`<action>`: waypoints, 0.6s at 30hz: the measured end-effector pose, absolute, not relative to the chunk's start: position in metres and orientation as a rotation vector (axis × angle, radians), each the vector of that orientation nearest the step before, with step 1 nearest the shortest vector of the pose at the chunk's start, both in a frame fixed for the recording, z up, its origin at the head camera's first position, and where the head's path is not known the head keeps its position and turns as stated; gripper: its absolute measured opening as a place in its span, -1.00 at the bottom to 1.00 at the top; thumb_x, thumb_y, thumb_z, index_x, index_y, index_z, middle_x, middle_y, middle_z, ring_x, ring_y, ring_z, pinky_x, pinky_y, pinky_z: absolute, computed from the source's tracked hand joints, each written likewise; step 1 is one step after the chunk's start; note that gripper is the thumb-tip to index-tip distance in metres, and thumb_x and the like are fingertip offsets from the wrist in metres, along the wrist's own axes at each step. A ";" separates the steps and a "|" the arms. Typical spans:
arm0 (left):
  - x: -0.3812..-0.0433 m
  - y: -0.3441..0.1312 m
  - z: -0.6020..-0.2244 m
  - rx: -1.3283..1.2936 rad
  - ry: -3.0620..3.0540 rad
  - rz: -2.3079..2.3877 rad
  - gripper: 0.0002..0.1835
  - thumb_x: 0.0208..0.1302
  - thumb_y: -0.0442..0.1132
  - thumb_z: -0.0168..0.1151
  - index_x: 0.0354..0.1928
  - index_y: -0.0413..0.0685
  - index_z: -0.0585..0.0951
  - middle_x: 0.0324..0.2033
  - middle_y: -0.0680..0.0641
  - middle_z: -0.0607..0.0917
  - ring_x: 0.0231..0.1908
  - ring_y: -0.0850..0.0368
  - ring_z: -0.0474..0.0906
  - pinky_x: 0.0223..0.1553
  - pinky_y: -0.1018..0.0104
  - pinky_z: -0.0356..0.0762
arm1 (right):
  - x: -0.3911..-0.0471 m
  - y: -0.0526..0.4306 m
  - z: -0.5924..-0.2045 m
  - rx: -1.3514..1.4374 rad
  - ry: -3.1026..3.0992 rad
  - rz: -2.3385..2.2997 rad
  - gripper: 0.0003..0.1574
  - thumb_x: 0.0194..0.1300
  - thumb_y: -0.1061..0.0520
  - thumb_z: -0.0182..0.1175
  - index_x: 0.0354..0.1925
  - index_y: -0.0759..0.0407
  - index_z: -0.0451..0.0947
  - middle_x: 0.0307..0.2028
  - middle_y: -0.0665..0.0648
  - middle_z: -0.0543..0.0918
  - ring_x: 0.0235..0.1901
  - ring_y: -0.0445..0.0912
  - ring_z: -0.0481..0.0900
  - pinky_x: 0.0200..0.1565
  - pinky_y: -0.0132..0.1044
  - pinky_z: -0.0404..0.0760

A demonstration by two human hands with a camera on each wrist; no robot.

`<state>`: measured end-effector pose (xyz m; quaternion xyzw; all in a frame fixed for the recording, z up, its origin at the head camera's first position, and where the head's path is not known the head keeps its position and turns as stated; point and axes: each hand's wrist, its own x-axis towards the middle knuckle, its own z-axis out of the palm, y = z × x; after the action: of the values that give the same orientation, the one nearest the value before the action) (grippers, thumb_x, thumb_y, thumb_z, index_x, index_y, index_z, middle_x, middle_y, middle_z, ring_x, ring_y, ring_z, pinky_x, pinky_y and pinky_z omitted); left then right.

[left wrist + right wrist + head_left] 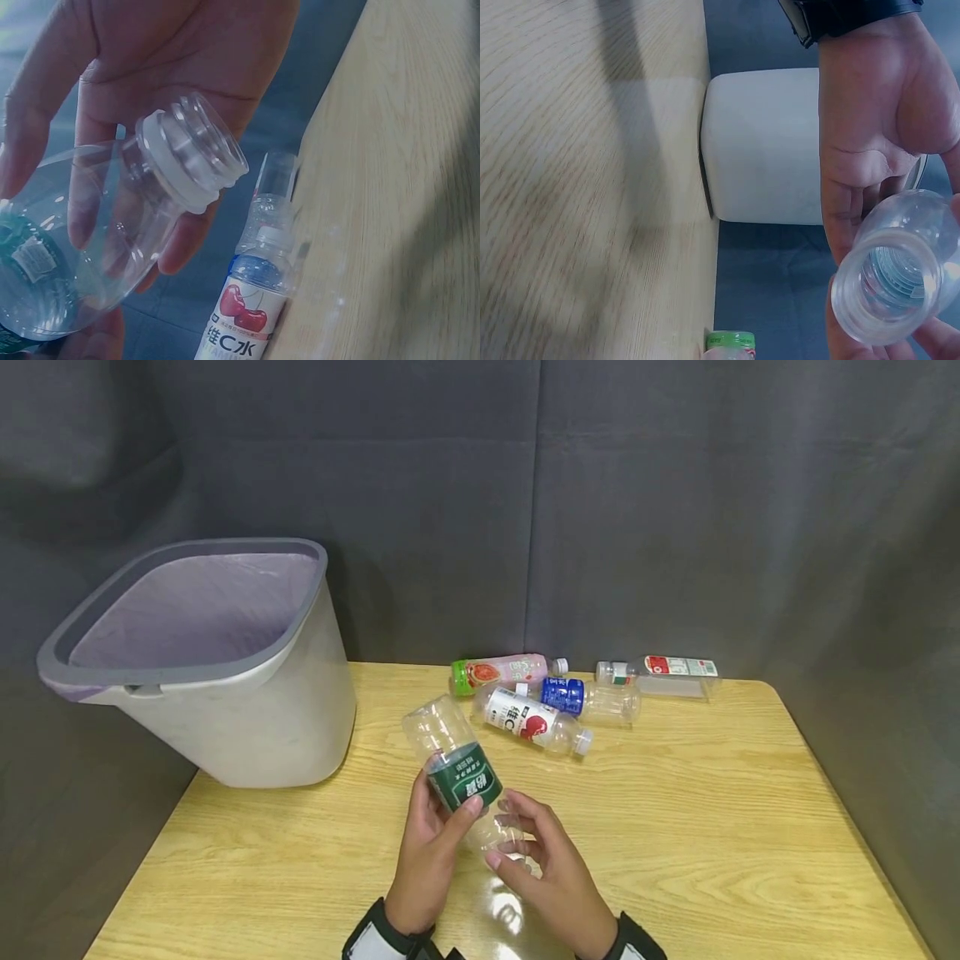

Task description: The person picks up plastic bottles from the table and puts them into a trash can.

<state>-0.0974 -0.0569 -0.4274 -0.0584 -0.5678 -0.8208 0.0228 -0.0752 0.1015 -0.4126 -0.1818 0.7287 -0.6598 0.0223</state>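
A clear plastic water bottle (pixel 461 772) with a green label is held tilted above the table, base toward the far left. Its mouth, near me at the right, has no cap; the bare threaded neck (pixel 180 157) shows in the left wrist view. My left hand (pixel 427 860) grips it around the label, thumb on top. At the shoulder and neck, my right hand (pixel 558 868) cups it loosely, fingers behind the clear plastic and thumb on the near side. In the left wrist view a gap separates the right palm from the neck.
A white bin (pixel 300 718) with a grey rim and purple liner stands at the left. Toward the table's back lie a cherry-label bottle (pixel 521 718), a blue-label bottle (pixel 562 696), a pink-label bottle (pixel 506 671) and a red-and-white-label bottle (pixel 675 667). Grey cloth hangs behind.
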 end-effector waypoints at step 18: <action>-0.109 -0.101 -0.375 -0.305 -1.758 -2.343 -0.26 0.30 -0.37 0.17 0.40 0.16 0.05 0.23 -0.14 0.31 0.18 -0.06 0.31 0.15 0.15 0.33 | -0.095 0.126 -0.421 -0.734 2.447 -1.902 -0.32 0.39 0.24 0.08 0.39 0.06 0.10 0.28 0.12 0.24 0.23 0.08 0.24 0.15 0.16 0.28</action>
<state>-0.1087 -0.1012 -0.3752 -0.1030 -0.5940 -0.7918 0.0983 -0.0946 0.1263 -0.4208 -0.2304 0.7681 -0.5971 -0.0216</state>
